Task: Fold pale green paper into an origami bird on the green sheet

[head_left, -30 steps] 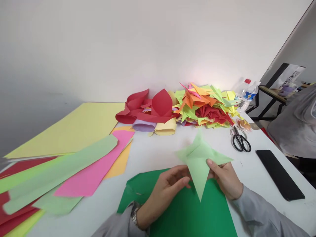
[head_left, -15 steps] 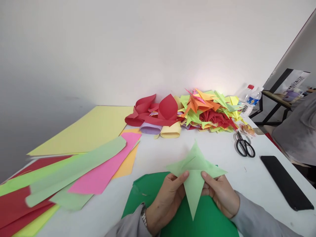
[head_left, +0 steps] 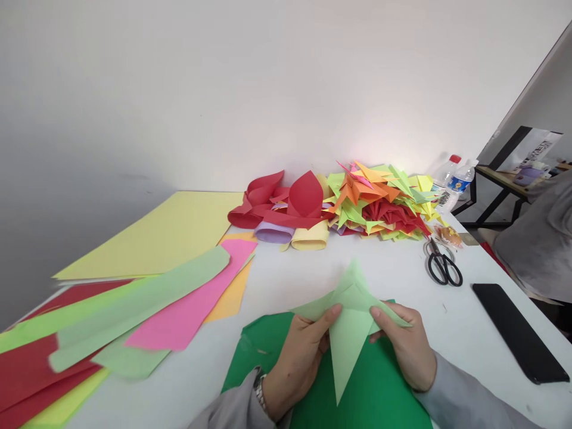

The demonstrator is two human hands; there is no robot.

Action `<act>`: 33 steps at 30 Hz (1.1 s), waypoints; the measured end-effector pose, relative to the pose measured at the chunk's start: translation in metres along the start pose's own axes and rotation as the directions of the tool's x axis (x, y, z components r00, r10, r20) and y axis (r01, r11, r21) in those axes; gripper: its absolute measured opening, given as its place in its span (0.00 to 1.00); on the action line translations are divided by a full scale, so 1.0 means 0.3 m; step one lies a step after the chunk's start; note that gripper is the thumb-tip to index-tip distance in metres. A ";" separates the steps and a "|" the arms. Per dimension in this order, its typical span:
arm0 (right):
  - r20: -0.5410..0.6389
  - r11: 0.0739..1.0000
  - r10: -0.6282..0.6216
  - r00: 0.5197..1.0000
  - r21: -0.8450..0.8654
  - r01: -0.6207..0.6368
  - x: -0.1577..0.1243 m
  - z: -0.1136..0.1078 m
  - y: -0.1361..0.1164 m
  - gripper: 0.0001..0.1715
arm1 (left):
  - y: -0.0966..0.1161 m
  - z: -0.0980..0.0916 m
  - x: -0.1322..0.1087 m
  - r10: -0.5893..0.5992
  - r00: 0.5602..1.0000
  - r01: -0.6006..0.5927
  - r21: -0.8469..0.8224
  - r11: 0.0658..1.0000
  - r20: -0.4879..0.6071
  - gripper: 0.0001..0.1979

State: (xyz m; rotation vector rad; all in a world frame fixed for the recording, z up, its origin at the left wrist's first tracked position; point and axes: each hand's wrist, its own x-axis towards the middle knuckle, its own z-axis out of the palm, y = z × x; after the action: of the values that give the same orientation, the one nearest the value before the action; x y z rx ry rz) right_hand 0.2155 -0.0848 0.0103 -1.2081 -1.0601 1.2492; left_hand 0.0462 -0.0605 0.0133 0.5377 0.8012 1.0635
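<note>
– Where's the pale green paper star (head_left: 351, 345), and how's my grip?
– It's above the green sheet (head_left: 370, 393) on the table (head_left: 286, 274). Your left hand (head_left: 298, 360) and right hand (head_left: 409, 345) each pinch it beside its folded centre, thumbs on top.
– How will it handle?
– Likely light and springy, easily creased or torn. Take it by the layered middle, where it should be stiffest; spare the thin, pointed tips.

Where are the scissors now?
In the head view, the scissors lie at right on the table, between the folded-paper pile and the black slab.
</note>
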 end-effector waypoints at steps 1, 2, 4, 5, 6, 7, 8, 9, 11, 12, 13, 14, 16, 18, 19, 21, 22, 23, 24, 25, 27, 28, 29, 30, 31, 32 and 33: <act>-0.008 1.000 -0.001 1.000 -0.016 0.001 0.001 0.001 0.000 0.15 | -0.003 -0.002 0.001 0.004 1.000 -0.004 -0.001 1.000 0.002 0.21; -0.015 1.000 -0.001 1.000 -0.027 0.000 0.001 0.002 0.000 0.15 | -0.005 -0.004 0.003 0.008 1.000 -0.008 -0.002 1.000 0.004 0.21; -0.025 0.999 0.008 1.000 -0.037 -0.009 0.003 0.004 0.002 0.16 | -0.007 -0.009 0.006 0.004 1.000 -0.004 -0.001 1.000 0.007 0.21; -0.029 0.999 0.016 0.999 -0.034 -0.017 0.005 0.003 0.002 0.16 | -0.007 -0.011 0.007 0.000 1.000 0.000 0.000 1.000 0.008 0.22; -0.031 0.999 0.026 0.999 -0.022 -0.027 0.006 0.001 0.002 0.16 | -0.005 -0.013 0.008 -0.005 1.000 0.005 0.002 1.000 0.006 0.22; -0.021 0.999 0.034 0.999 0.000 -0.034 0.007 -0.002 0.001 0.16 | -0.002 -0.015 0.010 -0.009 1.000 0.009 0.007 1.000 0.003 0.22; -0.004 0.999 0.036 0.999 0.035 -0.035 0.010 -0.007 -0.001 0.18 | 0.002 -0.018 0.011 -0.011 1.000 0.011 0.014 1.000 0.003 0.22; 0.014 0.996 0.033 0.999 0.086 -0.034 0.013 -0.013 -0.005 0.20 | 0.008 -0.021 0.012 -0.016 1.000 0.016 0.024 1.000 0.009 0.22; 0.045 0.976 0.045 0.998 0.211 -0.054 0.023 -0.027 -0.014 0.25 | 0.021 -0.028 0.016 -0.043 0.998 0.040 0.055 0.998 0.041 0.22; 0.054 0.959 0.067 0.996 0.271 -0.079 0.029 -0.033 -0.020 0.28 | 0.027 -0.031 0.017 -0.062 0.996 0.056 0.076 0.995 0.069 0.21; 0.078 0.945 0.122 0.989 0.296 -0.139 0.035 -0.038 -0.025 0.28 | 0.033 -0.035 0.019 -0.085 0.991 0.075 0.101 0.992 0.101 0.21; 0.108 0.933 0.171 0.979 0.301 -0.196 0.040 -0.041 -0.028 0.27 | 0.039 -0.038 0.020 -0.109 0.984 0.091 0.130 0.987 0.140 0.21; 0.184 0.931 0.215 0.959 0.257 -0.259 0.045 -0.041 -0.032 0.25 | 0.047 -0.044 0.020 -0.150 0.964 0.108 0.192 0.975 0.218 0.19; 0.226 0.951 0.192 0.955 0.199 -0.239 0.043 -0.036 -0.028 0.23 | 0.050 -0.049 0.020 -0.187 0.943 0.118 0.248 0.961 0.276 0.18; 0.231 0.962 0.172 0.958 0.170 -0.214 0.041 -0.033 -0.025 0.21 | 0.051 -0.051 0.019 -0.203 0.934 0.123 0.272 0.954 0.292 0.17; 0.219 0.980 0.139 0.966 0.109 -0.166 0.035 -0.030 -0.016 0.19 | 0.052 -0.056 0.019 -0.224 0.925 0.127 0.305 0.944 0.307 0.17; 0.206 0.986 0.126 0.970 0.081 -0.145 0.032 -0.029 -0.012 0.19 | 0.054 -0.057 0.019 -0.229 0.923 0.127 0.316 0.940 0.311 0.17; 0.191 0.990 0.116 0.975 0.057 -0.129 0.031 -0.029 -0.008 0.19 | 0.057 -0.058 0.020 -0.230 0.923 0.124 0.326 0.937 0.309 0.17; 0.170 0.992 0.110 0.979 0.040 -0.118 0.030 -0.030 -0.005 0.19 | 0.061 -0.059 0.021 -0.228 0.925 0.120 0.335 0.935 0.303 0.17; 0.141 0.993 0.106 0.984 0.030 -0.111 0.029 -0.030 -0.002 0.19 | 0.067 -0.059 0.022 -0.225 0.929 0.117 0.343 0.932 0.294 0.17; 0.066 0.995 0.098 0.993 0.025 -0.100 0.031 -0.031 0.002 0.19 | 0.082 -0.059 0.026 -0.206 0.940 0.105 0.344 0.933 0.271 0.18; 0.031 0.995 0.093 0.995 0.027 -0.094 0.032 -0.031 0.005 0.19 | 0.091 -0.060 0.028 -0.188 0.946 0.093 0.338 0.937 0.263 0.19; 0.001 0.996 0.088 0.996 0.028 -0.088 0.033 -0.032 0.007 0.19 | 0.100 -0.062 0.031 -0.167 0.952 0.075 0.335 0.939 0.256 0.22; -0.021 0.996 0.085 0.996 0.027 -0.084 0.034 -0.032 0.008 0.20 | 0.109 -0.065 0.034 -0.146 0.958 0.054 0.341 0.939 0.249 0.25; -0.037 0.996 0.085 0.996 0.026 -0.084 0.034 -0.032 0.009 0.20 | 0.116 -0.070 0.038 -0.121 0.965 0.031 0.355 0.934 0.234 0.27; -0.045 0.996 0.091 0.995 0.022 -0.090 0.034 -0.033 0.009 0.21 | 0.121 -0.076 0.044 -0.095 0.973 0.008 0.379 0.925 0.211 0.30; -0.046 0.995 0.102 0.994 0.010 -0.101 0.033 -0.032 0.008 0.22 | 0.125 -0.084 0.050 -0.065 0.981 -0.015 0.408 0.913 0.182 0.31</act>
State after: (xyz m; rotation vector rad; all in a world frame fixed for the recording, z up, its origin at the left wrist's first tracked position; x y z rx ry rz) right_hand 0.2255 -0.0756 0.0063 -1.2930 -0.9698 1.2956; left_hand 0.0094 -0.0314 0.0207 0.9689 0.8601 0.8039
